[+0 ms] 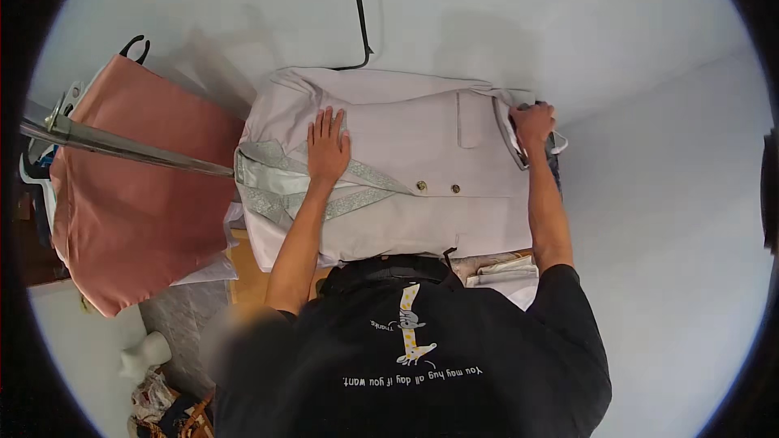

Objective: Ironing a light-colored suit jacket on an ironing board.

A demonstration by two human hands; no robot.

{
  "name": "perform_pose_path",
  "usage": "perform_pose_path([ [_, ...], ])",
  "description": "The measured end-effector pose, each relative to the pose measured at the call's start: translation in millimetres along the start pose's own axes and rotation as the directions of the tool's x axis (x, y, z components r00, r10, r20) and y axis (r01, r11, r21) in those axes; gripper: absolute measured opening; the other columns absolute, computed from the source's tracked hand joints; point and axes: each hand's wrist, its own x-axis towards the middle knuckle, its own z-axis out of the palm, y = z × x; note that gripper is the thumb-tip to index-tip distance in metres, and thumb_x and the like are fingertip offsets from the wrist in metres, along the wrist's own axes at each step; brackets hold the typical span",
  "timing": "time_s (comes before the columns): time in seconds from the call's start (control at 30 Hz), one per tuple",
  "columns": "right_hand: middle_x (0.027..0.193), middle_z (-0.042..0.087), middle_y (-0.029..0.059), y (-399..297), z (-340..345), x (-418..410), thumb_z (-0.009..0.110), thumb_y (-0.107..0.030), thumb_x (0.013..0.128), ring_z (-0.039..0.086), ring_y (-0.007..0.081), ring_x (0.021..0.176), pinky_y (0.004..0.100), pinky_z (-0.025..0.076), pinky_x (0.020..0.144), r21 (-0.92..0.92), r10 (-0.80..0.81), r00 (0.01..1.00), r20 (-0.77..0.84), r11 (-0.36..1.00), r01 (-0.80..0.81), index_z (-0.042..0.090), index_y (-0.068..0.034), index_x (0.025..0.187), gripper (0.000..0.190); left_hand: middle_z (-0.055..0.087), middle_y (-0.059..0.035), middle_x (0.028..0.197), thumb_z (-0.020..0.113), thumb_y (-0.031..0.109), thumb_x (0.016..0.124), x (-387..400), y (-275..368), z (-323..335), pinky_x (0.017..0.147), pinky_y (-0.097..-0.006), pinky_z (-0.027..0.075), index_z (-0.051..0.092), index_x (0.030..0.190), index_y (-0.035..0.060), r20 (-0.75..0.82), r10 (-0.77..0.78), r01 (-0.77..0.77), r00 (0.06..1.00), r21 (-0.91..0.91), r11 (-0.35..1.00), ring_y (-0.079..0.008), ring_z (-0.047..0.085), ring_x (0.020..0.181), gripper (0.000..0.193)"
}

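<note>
A pale pinkish suit jacket [401,134] lies spread out before me, its collar to the left and its hem to the right. It has grey patterned lapel edging [365,201] and two dark-and-gold buttons [422,185]. My left hand [328,149] rests flat on the upper front by the lapel, fingers slightly apart, holding nothing. At the hem end, my right hand [534,125] grips what looks like a clothes iron [516,137], its grey edge against the cloth. My fingers hide most of its handle. The surface under the jacket is mostly covered.
A salmon-coloured garment [152,182] hangs at the left beside a metal rail [140,155]. A black rod [359,6] comes down by the white wall [462,6]. A white cord loop [561,143] shows past my right hand. Folded cloth [505,274] lies below the jacket.
</note>
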Motion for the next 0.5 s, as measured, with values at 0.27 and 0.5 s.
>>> perform_pose_path([
  [0.27, 0.109, 0.067, 0.0211, 26.6, -14.8, -1.5, 0.079, -0.05, 0.071, 0.062, 0.037, 0.115, 0.0471, 0.054, 0.096, 0.223, -0.119, 0.971, 0.208, 0.972, 0.071, 0.072, 0.011, 0.102, 0.069, 0.039, -0.0126, 0.162, 0.049, 0.026, 0.102, 2.2, 6.5, 0.8, 0.126, -0.0502, 0.019, 0.044, 0.155, 0.0142, -0.023, 0.009, -0.009, 1.0, -0.016, 1.0, -0.0322, 0.031, 0.152, 0.055],
  [0.5, 0.108, 0.067, 0.0204, 36.6, -14.5, -25.7, 0.075, -0.049, 0.074, 0.059, 0.0355, 0.113, 0.045, 0.052, 0.094, 0.229, -0.149, 0.985, 0.084, 0.965, 0.126, 0.076, 0.006, 0.089, 0.057, 0.04, -0.0121, 0.162, 0.049, 0.027, 0.102, 2.8, 3.1, -0.4, 0.126, -0.05, 0.019, 0.043, 0.156, 0.0151, -0.025, 0.012, -0.012, 1.0, 0.003, 1.0, -0.0312, 0.031, 0.152, 0.055],
])
